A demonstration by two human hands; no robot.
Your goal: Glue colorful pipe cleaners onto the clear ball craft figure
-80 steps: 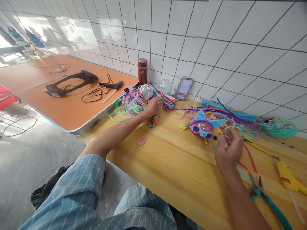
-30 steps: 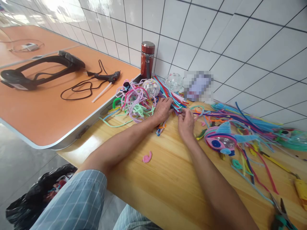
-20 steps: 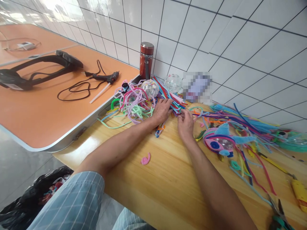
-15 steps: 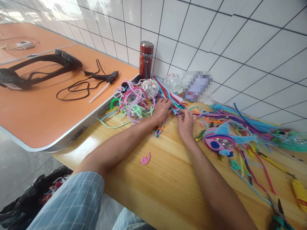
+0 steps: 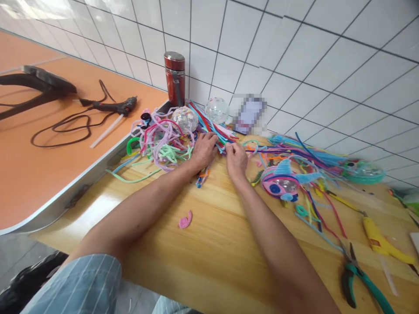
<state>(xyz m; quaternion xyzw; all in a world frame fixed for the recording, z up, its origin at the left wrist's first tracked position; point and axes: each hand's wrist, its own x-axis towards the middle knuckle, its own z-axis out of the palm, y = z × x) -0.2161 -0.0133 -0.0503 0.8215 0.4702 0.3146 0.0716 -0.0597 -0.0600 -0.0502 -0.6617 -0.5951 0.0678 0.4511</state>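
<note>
A bundle of red, blue and white pipe cleaners (image 5: 209,122) slants across the back of the wooden table. My left hand (image 5: 204,150) lies over the bundle's near side with its fingers curled round it; the fingertips are partly hidden. At the bundle's front end, my right hand (image 5: 236,160) pinches the pipe cleaner tips between thumb and fingers. Left of my hands is a tangle of lilac and green pipe cleaners (image 5: 163,139), with a clear ball (image 5: 185,120) behind it. On the right sits a pink and blue pipe-cleaner fish (image 5: 279,181).
A red flask (image 5: 175,80), another clear ball (image 5: 216,110) and a phone (image 5: 249,114) stand along the tiled wall. Pliers (image 5: 355,274) and a yellow glue gun (image 5: 376,237) lie at right. A black glue gun (image 5: 118,106) rests on the orange table. A pink curl (image 5: 185,220) lies in front.
The view has swung right, so everything sits further left and more of the pliers and yellow glue gun shows. Both hands stay at the same bundle.
</note>
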